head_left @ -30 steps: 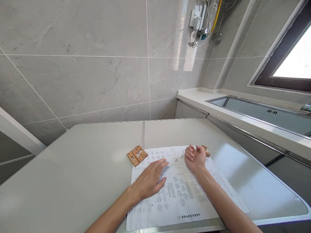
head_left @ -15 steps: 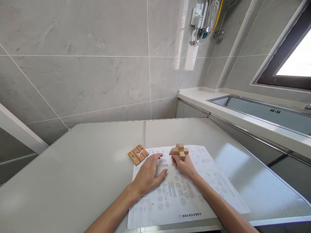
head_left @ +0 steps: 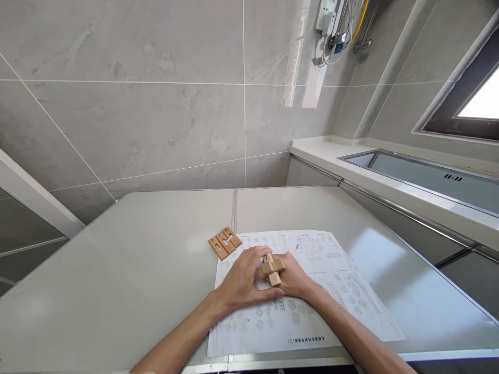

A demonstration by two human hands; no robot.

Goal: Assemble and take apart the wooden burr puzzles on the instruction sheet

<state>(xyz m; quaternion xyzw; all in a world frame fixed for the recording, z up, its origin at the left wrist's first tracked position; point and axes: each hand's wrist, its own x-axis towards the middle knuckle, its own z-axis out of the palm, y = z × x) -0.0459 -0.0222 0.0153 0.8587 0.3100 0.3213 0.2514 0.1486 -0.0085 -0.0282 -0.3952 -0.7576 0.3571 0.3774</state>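
A wooden burr puzzle (head_left: 272, 268) of pale interlocking bars, one bar end marked with a dark character, is held above the printed sheet. My right hand (head_left: 294, 275) grips it from the right, its fingertips partly hidden behind the wood. My left hand (head_left: 240, 278) curves around the puzzle's left side with thumb and fingers apart. Its fingertips lie close to the top bar and its thumb reaches below the lowest bar; whether they touch the wood I cannot tell. Under both hands spreads the white sheet (head_left: 312, 317) with small diagrams.
Notched, numbered wooden pieces (head_left: 225, 243) lie side by side at the sheet's upper left corner. The light table (head_left: 156, 259) has a seam (head_left: 234, 210) across it. A counter with a sink (head_left: 424, 174) stands at the right, and a tiled wall (head_left: 175, 124) rises behind.
My right hand has brought the puzzle left and nearer to me, turning it. My left hand has shifted slightly right, so the hands now meet around the puzzle. The view has shifted a little.
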